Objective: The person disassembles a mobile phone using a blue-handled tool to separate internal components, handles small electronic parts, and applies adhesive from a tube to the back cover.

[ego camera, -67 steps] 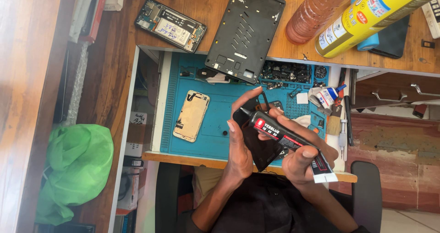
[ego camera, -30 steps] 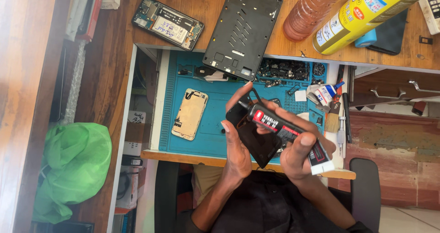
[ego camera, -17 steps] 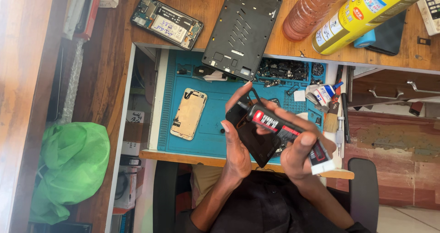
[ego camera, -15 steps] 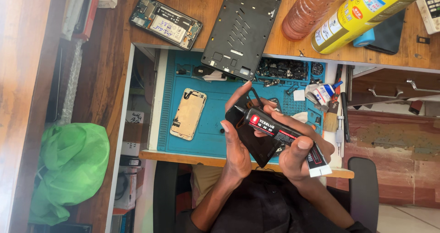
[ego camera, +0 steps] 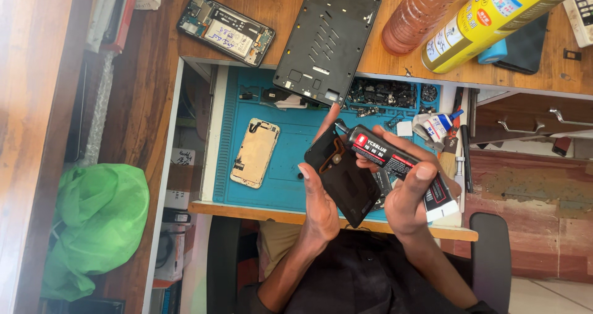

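My left hand [ego camera: 321, 196] holds a black phone back cover [ego camera: 343, 177] over the blue work mat [ego camera: 290, 166], thumb along its left edge and fingers behind it. My right hand [ego camera: 407, 193] grips a black and red glue tube [ego camera: 395, 163], its nozzle tip touching the upper edge of the cover. A gold-coloured phone frame [ego camera: 254, 152] lies on the mat to the left of my hands.
A black tablet back shell [ego camera: 326, 39] and an opened phone [ego camera: 225, 29] lie on the wooden desk. An orange bottle [ego camera: 426, 11], a yellow spray can [ego camera: 494, 17], small parts [ego camera: 383, 95], a small glue bottle [ego camera: 435, 125] and a green bag [ego camera: 92, 227] are around.
The glue tube's nozzle has shifted slightly along the cover's upper edge; both hands keep their grips and stay over the mat.
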